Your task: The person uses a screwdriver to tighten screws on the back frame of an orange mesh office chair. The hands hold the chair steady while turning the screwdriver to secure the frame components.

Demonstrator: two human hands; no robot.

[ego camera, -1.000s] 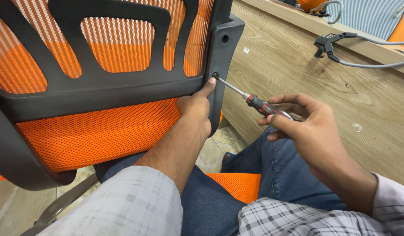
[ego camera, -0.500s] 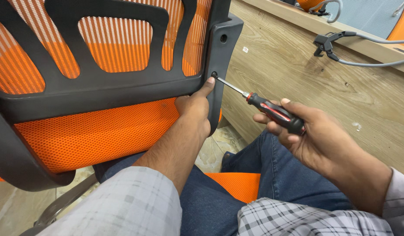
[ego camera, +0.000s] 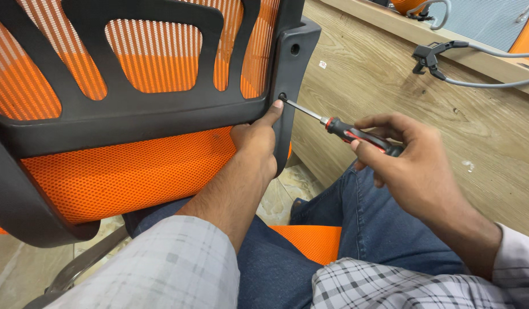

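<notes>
An orange mesh chair back with a black plastic frame (ego camera: 161, 114) fills the upper left. My left hand (ego camera: 257, 137) grips the frame's lower right edge, thumb pointing up beside a screw hole (ego camera: 282, 97). My right hand (ego camera: 407, 166) holds a red-and-black screwdriver (ego camera: 356, 134) by its handle. Its metal shaft runs up-left and the tip sits in that screw hole. A second hole (ego camera: 295, 49) shows higher on the frame's side piece.
A light wooden panel (ego camera: 390, 91) stands on the right behind the screwdriver. A black clamp on a grey cable (ego camera: 430, 57) lies along its top. My jeans-clad legs and an orange seat piece (ego camera: 310, 240) are below. Tiled floor shows at lower left.
My right hand has shifted its grip along the screwdriver handle, with the fingers turning around it. The tip stays in the screw hole and my left hand has not moved.
</notes>
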